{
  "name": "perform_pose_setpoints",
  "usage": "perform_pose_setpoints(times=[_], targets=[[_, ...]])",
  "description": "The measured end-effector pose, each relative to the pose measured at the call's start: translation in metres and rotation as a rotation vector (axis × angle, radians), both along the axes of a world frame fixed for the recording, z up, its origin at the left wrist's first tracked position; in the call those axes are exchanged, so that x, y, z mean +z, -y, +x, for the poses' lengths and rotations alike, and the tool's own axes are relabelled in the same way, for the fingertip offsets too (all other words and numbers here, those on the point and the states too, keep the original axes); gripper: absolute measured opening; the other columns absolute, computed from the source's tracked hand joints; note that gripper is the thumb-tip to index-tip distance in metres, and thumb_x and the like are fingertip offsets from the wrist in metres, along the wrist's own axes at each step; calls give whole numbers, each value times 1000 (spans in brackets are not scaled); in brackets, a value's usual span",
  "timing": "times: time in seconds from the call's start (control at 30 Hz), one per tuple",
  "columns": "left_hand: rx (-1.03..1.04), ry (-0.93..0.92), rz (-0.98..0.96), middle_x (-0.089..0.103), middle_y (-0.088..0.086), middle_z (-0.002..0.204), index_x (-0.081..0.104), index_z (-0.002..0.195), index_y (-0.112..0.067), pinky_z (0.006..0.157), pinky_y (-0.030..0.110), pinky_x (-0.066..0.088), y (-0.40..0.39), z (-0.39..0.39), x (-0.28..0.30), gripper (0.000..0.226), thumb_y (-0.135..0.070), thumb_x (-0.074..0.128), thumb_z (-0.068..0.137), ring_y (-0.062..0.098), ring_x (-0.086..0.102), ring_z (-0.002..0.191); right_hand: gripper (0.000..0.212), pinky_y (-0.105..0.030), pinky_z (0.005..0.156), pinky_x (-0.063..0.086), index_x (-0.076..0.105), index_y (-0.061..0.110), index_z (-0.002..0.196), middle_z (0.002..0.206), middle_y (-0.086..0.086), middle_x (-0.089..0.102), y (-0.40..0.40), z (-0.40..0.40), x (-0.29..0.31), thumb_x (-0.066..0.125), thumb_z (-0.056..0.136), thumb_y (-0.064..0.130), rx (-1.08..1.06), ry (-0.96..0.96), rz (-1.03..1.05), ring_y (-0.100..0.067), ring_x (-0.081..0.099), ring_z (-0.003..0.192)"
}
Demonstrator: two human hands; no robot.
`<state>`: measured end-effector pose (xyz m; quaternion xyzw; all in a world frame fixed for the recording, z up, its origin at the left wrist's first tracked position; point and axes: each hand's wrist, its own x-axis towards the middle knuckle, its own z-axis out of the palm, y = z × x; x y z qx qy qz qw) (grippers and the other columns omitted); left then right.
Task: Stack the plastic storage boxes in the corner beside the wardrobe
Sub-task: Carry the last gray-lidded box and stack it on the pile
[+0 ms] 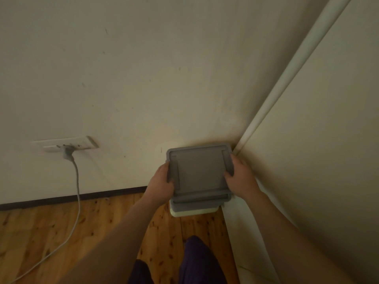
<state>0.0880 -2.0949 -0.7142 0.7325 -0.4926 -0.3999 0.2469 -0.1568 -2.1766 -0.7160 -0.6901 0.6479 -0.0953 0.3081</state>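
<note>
At the far left a white wall socket (65,144) carries a grey plug (67,153), and its pale cable (77,181) hangs down the cream wall (143,78), crosses the dark skirting board (61,198) and trails over the wooden floor (41,232). Moving right, the left hand (162,182) grips the left edge of a grey-lidded storage box (199,173), its thumb over the lid rim and the other fingers hidden beneath. That box sits in the corner, just above or on top of another grey-lidded box (200,202) whose front edge shows below it; whether the two touch cannot be told. Under those, a pale greenish-white box (194,213) peeks out at the floor. The right hand (240,177) clasps the right edge of the top box, its fingers curled over the lid rim. Just beside the stack on the right stands the cream wardrobe (317,160), and a pale vertical strip (291,68) runs up the corner between the wall and the wardrobe. At the bottom centre the person's dark purple trousers (196,263) show.
</note>
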Motion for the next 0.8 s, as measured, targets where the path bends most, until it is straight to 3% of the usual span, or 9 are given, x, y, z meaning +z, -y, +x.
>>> perform_pose_setpoints(times=[0.3, 0.5, 0.8], targets=[[-18, 64, 14, 41, 2, 148, 24, 153, -22, 103, 39, 45, -2, -1, -19, 69, -15, 58, 94, 22, 46, 130, 72, -39, 113, 33, 20, 19, 159, 157, -10, 33, -10, 1, -21, 57, 97, 27, 4, -25, 23, -30, 35, 141], [-109, 89, 64, 36, 4, 149, 3, 156, -27, 99, 40, 49, -7, -9, -15, 91, -21, 65, 90, 23, 49, 126, 71, -40, 111, 35, 6, 21, 160, 161, -10, 24, -17, -5, -17, 47, 103, 32, 39, -88, 73, -32, 33, 142], [-184, 187, 158, 28, 9, 154, -15, 155, -22, 98, 38, 50, -18, -12, -15, 94, -26, 57, 96, 26, 51, 125, 70, -42, 98, 44, -4, 25, 160, 148, -19, 37, -30, -1, -16, 37, 105, 36, 68, -188, 144, -38, 50, 124]])
